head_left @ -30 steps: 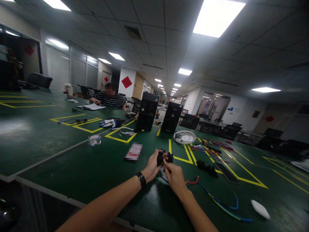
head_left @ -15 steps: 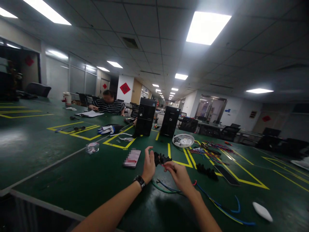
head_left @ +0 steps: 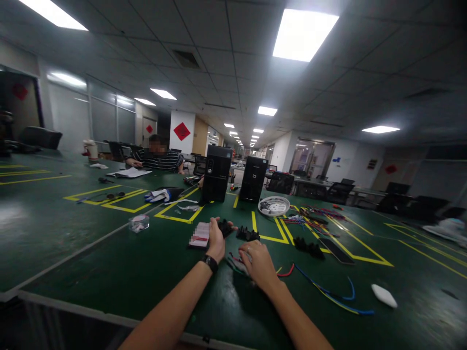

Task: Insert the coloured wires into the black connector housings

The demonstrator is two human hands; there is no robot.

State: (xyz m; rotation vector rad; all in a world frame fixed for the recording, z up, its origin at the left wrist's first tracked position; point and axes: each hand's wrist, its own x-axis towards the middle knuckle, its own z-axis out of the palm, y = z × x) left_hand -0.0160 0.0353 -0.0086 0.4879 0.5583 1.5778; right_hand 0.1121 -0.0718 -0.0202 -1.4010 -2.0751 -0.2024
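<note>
My left hand [head_left: 216, 240], with a black watch at the wrist, is closed around a black toothed plastic strip [head_left: 225, 227], palm tipped upward. A second black toothed strip [head_left: 248, 234] lies on the green table between my hands. My right hand [head_left: 259, 265] is low over the table, a ring on one finger, its fingers bent down onto a few loose wires [head_left: 239, 266]. Those wires are smeared by motion, and the fingertips are partly hidden. Beside my left hand lies a phone [head_left: 199, 235] with a lit screen.
More black strips [head_left: 308, 248] and a dark flat slab [head_left: 336, 251] lie to the right, with blue wires [head_left: 328, 292] and a white object [head_left: 384, 295] nearer. Beyond are a white basket [head_left: 273, 206], a wire heap [head_left: 317, 218], two black computer towers [head_left: 216, 174] and a seated person [head_left: 156, 158].
My right hand has moved away from the black strips and down to the wires. One strip now lies on the table; my left hand has turned slightly and keeps another. The view has shifted a little.
</note>
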